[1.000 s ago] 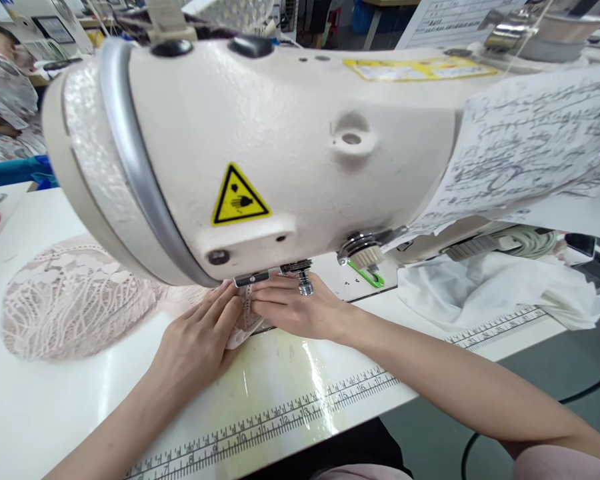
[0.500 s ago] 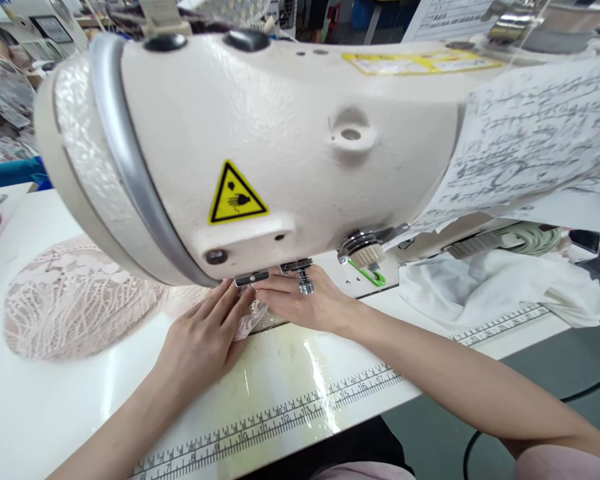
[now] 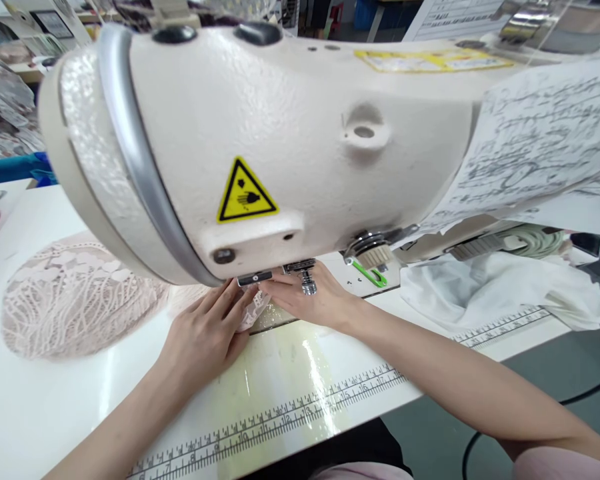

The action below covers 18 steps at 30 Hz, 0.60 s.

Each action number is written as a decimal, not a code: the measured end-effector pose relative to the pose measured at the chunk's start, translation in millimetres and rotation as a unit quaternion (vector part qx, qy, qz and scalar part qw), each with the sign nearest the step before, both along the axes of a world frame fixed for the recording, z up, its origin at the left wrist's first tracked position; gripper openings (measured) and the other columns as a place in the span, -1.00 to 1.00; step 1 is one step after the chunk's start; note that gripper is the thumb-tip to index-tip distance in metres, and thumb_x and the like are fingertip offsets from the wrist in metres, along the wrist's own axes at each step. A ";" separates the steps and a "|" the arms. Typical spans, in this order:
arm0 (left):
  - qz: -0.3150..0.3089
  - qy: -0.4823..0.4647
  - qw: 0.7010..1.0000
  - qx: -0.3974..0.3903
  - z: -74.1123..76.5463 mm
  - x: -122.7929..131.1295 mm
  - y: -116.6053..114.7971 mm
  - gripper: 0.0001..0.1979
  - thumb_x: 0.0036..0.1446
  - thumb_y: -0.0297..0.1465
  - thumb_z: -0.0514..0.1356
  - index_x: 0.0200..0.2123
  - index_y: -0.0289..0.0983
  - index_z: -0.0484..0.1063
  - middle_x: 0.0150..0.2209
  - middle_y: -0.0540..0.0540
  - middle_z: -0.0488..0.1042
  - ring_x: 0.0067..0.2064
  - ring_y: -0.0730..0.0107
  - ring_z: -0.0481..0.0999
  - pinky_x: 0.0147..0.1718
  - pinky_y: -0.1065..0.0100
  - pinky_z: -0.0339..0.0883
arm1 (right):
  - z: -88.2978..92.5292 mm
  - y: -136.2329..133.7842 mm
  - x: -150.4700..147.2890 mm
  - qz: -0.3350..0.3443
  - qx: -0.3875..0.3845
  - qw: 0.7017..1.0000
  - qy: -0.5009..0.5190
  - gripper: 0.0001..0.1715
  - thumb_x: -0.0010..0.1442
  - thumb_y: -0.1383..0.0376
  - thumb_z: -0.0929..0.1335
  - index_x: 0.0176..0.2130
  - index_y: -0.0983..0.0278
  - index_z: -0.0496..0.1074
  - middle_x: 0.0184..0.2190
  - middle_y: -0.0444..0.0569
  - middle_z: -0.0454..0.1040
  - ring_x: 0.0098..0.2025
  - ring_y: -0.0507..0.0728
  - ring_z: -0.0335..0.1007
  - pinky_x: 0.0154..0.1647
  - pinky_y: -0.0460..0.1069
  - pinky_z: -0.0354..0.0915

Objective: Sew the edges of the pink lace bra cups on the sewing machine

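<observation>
A cream sewing machine head [image 3: 280, 133] fills the upper middle and hides the needle area. My left hand [image 3: 205, 333] lies flat on the white table, fingers stretched out and pressing a pale pink lace piece [image 3: 253, 313] under the machine's foot. My right hand [image 3: 310, 303] reaches in from the right, its fingers flat on the same lace just beside the presser foot [image 3: 307, 283]. The fingertips of both hands are partly hidden under the machine. A pile of pink lace cups [image 3: 75, 297] rests at the left.
The white table [image 3: 290, 387] has a printed ruler along its front edge. White cloth [image 3: 485, 287] is bunched at the right under a printed paper sheet [image 3: 535, 147]. A green clip [image 3: 370, 273] hangs below a knob. A black cable [image 3: 580, 393] runs over the floor.
The lace under my fingers has slid a little further back under the foot, and both hands have edged slightly rightward with it. The view has shifted a little.
</observation>
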State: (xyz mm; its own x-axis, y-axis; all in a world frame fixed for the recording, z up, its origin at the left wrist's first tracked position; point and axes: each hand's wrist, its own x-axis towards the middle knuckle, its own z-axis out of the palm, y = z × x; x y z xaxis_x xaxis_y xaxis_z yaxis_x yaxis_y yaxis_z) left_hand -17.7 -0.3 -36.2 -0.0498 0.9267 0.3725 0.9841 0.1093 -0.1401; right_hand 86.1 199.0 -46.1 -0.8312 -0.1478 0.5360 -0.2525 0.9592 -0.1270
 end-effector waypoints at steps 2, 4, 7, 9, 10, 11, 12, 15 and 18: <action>0.008 -0.014 1.000 -0.007 -1.3 -1.4 0.5 -0.57 0.24 -0.37 0.03 0.14 -0.38 0.35 0.08 -0.31 0.46 0.02 0.01 0.53 -0.16 0.07 0.54 | -0.4 -1.9 -2.7 -0.026 -0.053 0.998 -0.035 -0.71 0.31 0.35 0.22 -0.37 0.25 0.45 -0.52 -0.17 0.49 -0.51 -0.02 0.29 -0.50 -0.06 0.17; 0.015 -0.026 0.999 -0.014 -2.5 -2.8 0.7 -0.56 0.23 -0.37 0.03 0.14 -0.38 0.35 0.08 -0.32 0.46 0.01 -0.01 0.53 -0.16 0.04 0.54 | -2.5 -3.1 -5.2 -0.052 -0.095 0.993 -0.048 -0.67 0.34 0.28 0.22 -0.42 0.25 0.44 -0.55 -0.18 0.47 -0.53 -0.03 0.29 -0.49 -0.07 0.23; 0.007 -0.040 0.999 -0.013 -3.2 -4.2 0.1 -0.56 0.24 -0.37 0.05 0.15 -0.39 0.33 0.10 -0.31 0.45 0.03 -0.01 0.52 -0.10 0.01 0.51 | -6.2 -2.4 -6.5 -0.050 -0.045 0.998 -0.019 -0.69 0.34 0.30 0.22 -0.39 0.24 0.45 -0.48 -0.16 0.52 -0.47 -0.01 0.34 -0.49 -0.07 0.24; -0.033 -0.046 0.998 0.002 -2.2 -4.8 -1.0 -0.60 0.25 -0.44 0.06 0.14 -0.37 0.34 0.11 -0.25 0.44 0.10 0.06 0.48 0.01 0.05 0.47 | -6.7 -1.7 -4.8 -0.030 0.015 0.999 0.001 -0.73 0.29 0.40 0.23 -0.34 0.23 0.47 -0.40 -0.17 0.55 -0.47 -0.01 0.33 -0.53 -0.04 0.16; -0.055 -0.046 0.997 0.008 -1.2 -5.0 -1.5 -0.63 0.25 -0.48 0.06 0.11 -0.37 0.35 0.12 -0.23 0.44 0.13 0.11 0.45 0.05 0.09 0.45 | -6.0 -1.8 -3.1 -0.023 0.043 0.999 0.010 -0.73 0.26 0.46 0.23 -0.31 0.23 0.48 -0.35 -0.19 0.57 -0.47 -0.01 0.32 -0.55 -0.03 0.11; -0.073 -0.045 0.996 0.012 0.3 -5.2 -2.0 -0.66 0.24 -0.52 0.06 0.07 -0.38 0.38 0.12 -0.22 0.44 0.14 0.14 0.44 0.08 0.12 0.43 | -4.7 -2.5 -1.1 -0.020 0.064 0.997 0.022 -0.72 0.24 0.50 0.24 -0.29 0.23 0.48 -0.30 -0.21 0.58 -0.48 -0.02 0.31 -0.56 -0.02 0.08; -0.084 -0.044 0.995 0.015 2.0 -5.3 -2.3 -0.69 0.23 -0.54 0.06 0.03 -0.39 0.40 0.11 -0.22 0.45 0.14 0.17 0.45 0.09 0.15 0.43 | -2.9 -3.7 1.2 -0.023 0.080 0.996 0.035 -0.71 0.23 0.52 0.24 -0.27 0.23 0.48 -0.26 -0.23 0.58 -0.48 -0.03 0.30 -0.56 -0.01 0.07; -0.082 -0.042 0.996 0.020 7.5 -5.7 -2.4 -0.78 0.23 -0.55 0.05 -0.11 -0.40 0.43 0.05 -0.25 0.50 0.08 0.18 0.50 0.05 0.18 0.47 | 3.4 -9.1 7.6 -0.037 0.125 0.990 0.054 -0.73 0.24 0.52 0.25 -0.25 0.24 0.48 -0.24 -0.24 0.57 -0.48 -0.04 0.29 -0.52 0.00 0.08; -0.074 -0.034 0.996 0.026 10.8 -6.7 -2.2 -0.79 0.23 -0.55 0.03 -0.15 -0.42 0.43 0.01 -0.28 0.52 0.05 0.16 0.53 0.02 0.18 0.49 | 5.8 -14.0 10.8 -0.029 0.136 0.990 0.031 -0.76 0.25 0.50 0.27 -0.18 0.25 0.46 -0.20 -0.16 0.54 -0.35 0.01 0.35 -0.48 0.00 0.09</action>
